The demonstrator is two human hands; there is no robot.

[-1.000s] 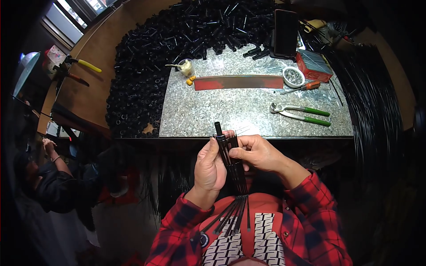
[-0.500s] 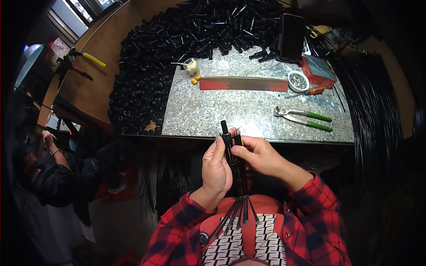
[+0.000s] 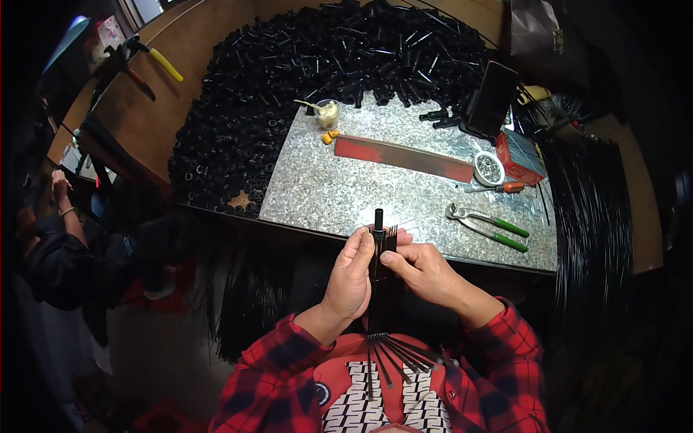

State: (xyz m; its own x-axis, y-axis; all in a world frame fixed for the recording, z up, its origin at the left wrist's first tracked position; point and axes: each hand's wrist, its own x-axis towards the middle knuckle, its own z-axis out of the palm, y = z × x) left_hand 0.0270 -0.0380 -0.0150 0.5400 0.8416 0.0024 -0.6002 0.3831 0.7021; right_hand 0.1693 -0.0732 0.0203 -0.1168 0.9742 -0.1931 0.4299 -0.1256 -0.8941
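Above my lap I hold a black umbrella frame point(image 3: 380, 289), its short tube point(image 3: 379, 219) pointing up and its thin ribs fanning out below. My left hand point(image 3: 349, 280) is closed around the tube's collar, with the thumb along its left side. On the other side, my right hand point(image 3: 432, 276) is closed on the ribs just below their upper tips, thumb pressed on them. The fingers behind the frame are mostly hidden. The lower rib ends point(image 3: 401, 355) spread over my apron, some blurred.
On the speckled worktop point(image 3: 390, 187) lie green-handled pincers point(image 3: 491, 225), a red-brown bar point(image 3: 401, 159), a screwdriver point(image 3: 511, 187), a bowl of small metal parts point(image 3: 489, 168) and a cup of paste point(image 3: 328, 113). Black plastic parts point(image 3: 339, 54) heap behind; long black rods point(image 3: 588, 209) hang right. A co-worker point(image 3: 61, 231) is at left.
The view has tilted, so the worktop slants down to the right. The frame stands more upright, and its lower rib ends have swung right and fanned wider. Both hands keep their hold.
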